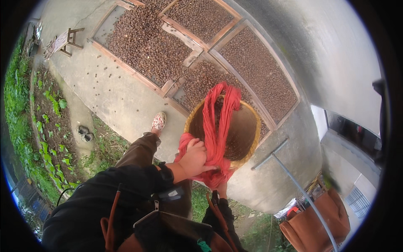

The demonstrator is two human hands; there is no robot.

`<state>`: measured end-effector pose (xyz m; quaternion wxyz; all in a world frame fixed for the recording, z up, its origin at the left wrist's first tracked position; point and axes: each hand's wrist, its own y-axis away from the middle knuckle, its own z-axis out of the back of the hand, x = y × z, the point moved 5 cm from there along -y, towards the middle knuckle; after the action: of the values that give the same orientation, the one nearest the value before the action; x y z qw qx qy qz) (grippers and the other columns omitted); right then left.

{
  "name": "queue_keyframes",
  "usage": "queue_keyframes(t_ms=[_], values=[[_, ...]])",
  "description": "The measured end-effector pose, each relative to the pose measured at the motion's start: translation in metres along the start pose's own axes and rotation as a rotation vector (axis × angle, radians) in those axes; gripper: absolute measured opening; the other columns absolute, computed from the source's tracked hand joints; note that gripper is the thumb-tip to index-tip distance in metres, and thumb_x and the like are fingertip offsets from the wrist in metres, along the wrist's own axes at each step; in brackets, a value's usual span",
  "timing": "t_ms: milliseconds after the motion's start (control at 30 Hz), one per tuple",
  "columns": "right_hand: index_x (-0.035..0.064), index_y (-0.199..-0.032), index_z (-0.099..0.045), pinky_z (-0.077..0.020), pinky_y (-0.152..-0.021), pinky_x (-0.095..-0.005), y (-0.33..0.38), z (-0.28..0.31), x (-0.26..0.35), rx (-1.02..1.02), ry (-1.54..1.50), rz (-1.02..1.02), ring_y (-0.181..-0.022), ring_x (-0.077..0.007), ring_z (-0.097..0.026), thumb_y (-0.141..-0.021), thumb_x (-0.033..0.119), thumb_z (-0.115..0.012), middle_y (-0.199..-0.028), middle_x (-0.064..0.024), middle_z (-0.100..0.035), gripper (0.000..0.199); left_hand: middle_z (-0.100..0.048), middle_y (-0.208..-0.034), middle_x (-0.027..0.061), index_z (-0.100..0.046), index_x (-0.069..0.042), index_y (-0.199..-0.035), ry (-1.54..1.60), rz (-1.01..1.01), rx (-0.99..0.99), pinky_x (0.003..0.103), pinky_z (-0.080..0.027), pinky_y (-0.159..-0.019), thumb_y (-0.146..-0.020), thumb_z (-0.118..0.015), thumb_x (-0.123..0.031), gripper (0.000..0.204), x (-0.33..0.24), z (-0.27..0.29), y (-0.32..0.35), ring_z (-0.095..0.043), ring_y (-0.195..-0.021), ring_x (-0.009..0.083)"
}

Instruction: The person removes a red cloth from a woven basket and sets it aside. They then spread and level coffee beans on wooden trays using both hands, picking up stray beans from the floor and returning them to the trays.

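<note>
My left hand (195, 159) is closed on a bunched length of red cloth (216, 126) at the near rim of a round woven basket (245, 143). The cloth runs over the basket's mouth to its far rim in long, loose strands. Dark brown mesh-like weave shows inside the basket, and its rim is yellowish. My right hand (221, 191) reaches up under the near end of the cloth; its fingers are hidden there. The basket is tilted, its mouth facing up toward me.
Wooden-framed trays (256, 71) of small round brown nuts or fruits lie beyond the basket. A low wooden stool (69, 41) stands far left, near dark shoes (85, 133) and a planted strip (52, 109). At right are a metal T-shaped pole (300, 189) and a brown container (319, 222).
</note>
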<state>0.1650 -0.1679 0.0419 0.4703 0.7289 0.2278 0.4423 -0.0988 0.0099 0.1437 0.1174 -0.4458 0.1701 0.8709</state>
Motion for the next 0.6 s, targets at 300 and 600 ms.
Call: queue_keyframes(t_ms=[300, 600], values=[[0.0088, -0.137, -0.059, -0.0509, -0.095, -0.0393, -0.003, 0.131, 0.055, -0.769, -0.072, -0.091, -0.116, -0.0234, -0.062, -0.099, 0.058, -0.056, -0.132, -0.0045, -0.064, 0.062, -0.069, -0.108, 0.0164, -0.072, -0.005, -0.118, 0.228, 0.251, -0.023, 0.047, -0.033, -0.112, -0.074, -0.081, -0.064, 0.074, -0.015, -0.086, -0.055, -0.056, -0.111, 0.0363], [-0.0033, -0.142, -0.053, -0.0435, -0.106, -0.0339, 0.014, 0.088, 0.227, -0.608, 0.254, 0.626, -0.121, -0.0201, -0.055, -0.103, 0.026, -0.064, -0.132, -0.0118, -0.060, 0.051, -0.074, -0.116, 0.0112, -0.067, -0.006, -0.128, 1.122, 0.811, -0.316, 0.036, -0.057, -0.082, -0.095, -0.075, -0.040, 0.047, 0.061, -0.200, -0.110, -0.071, -0.095, 0.0200]])
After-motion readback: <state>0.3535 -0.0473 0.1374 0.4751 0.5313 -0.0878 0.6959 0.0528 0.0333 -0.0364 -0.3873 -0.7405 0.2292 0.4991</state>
